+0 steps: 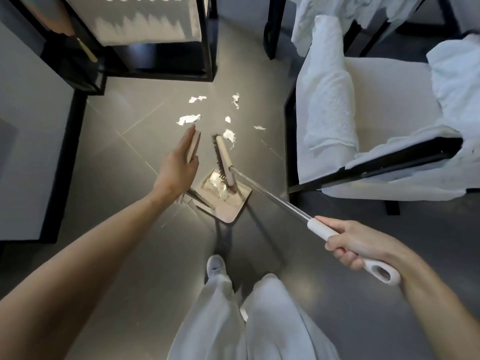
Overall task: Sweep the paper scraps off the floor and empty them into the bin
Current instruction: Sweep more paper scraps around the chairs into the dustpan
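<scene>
Several white paper scraps (188, 119) lie scattered on the grey floor tiles ahead of me. A beige dustpan (228, 203) sits on the floor, with its metal pole rising to a beige grip (194, 145) that my left hand (178, 167) holds, fingers stretched along it. My right hand (350, 242) grips the white end of the broom handle (322, 231). The broom's beige head (225, 162) reaches from the pan's mouth toward one scrap (230, 137), which lies at its far tip. No bin is in view.
A black-framed chair with a white cushion (384, 120) and draped white cloth stands close on the right. Another black-framed seat (155, 35) stands ahead at the left, and a dark-edged panel (65, 141) runs along the left. My white shoe (215, 266) and trouser legs are below.
</scene>
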`<move>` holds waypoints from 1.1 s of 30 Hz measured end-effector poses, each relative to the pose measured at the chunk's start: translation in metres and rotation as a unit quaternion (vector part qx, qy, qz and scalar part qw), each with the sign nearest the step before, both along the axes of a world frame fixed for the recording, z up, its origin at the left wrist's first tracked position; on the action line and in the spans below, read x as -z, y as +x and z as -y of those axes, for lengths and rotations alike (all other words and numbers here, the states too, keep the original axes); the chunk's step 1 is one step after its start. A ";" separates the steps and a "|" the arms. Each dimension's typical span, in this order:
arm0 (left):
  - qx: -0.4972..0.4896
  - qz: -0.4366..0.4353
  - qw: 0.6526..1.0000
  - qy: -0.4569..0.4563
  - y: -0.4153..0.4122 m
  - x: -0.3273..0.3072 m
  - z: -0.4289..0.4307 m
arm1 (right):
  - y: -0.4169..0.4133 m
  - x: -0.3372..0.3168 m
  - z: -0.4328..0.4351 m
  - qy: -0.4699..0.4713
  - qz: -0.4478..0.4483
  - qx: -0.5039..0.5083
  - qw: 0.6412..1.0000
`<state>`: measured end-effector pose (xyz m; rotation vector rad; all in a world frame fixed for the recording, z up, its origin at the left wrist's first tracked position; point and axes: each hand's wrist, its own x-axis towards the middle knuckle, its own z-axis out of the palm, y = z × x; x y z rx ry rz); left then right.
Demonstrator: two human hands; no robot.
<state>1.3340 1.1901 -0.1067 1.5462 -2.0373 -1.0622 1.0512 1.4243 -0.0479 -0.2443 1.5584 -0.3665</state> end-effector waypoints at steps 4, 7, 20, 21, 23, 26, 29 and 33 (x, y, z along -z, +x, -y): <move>-0.012 -0.005 1.000 -0.005 0.000 -0.002 0.036 | -0.005 0.008 0.050 -0.040 -0.042 0.025 0.998; -0.029 0.003 0.999 -0.015 -0.008 -0.005 0.069 | -0.012 0.029 0.107 -0.070 -0.111 0.012 0.991; -0.057 0.052 0.997 -0.025 -0.050 0.002 0.202 | -0.076 0.094 0.292 -0.020 -0.124 -0.007 0.992; -0.057 0.051 0.997 -0.028 -0.051 0.002 0.207 | -0.074 0.095 0.297 -0.018 -0.121 -0.027 0.992; -0.057 0.050 0.997 -0.032 -0.055 0.004 0.218 | -0.066 0.096 0.307 -0.011 -0.102 -0.045 0.994; -0.061 0.044 0.996 -0.039 -0.064 0.008 0.233 | -0.055 0.089 0.319 0.001 -0.084 -0.093 0.992; -0.063 0.033 0.996 -0.047 -0.072 0.013 0.248 | -0.050 0.072 0.321 0.018 -0.080 -0.141 0.987; -0.060 0.022 0.997 -0.047 -0.070 0.015 0.264 | -0.057 0.033 0.315 0.036 -0.033 -0.141 0.989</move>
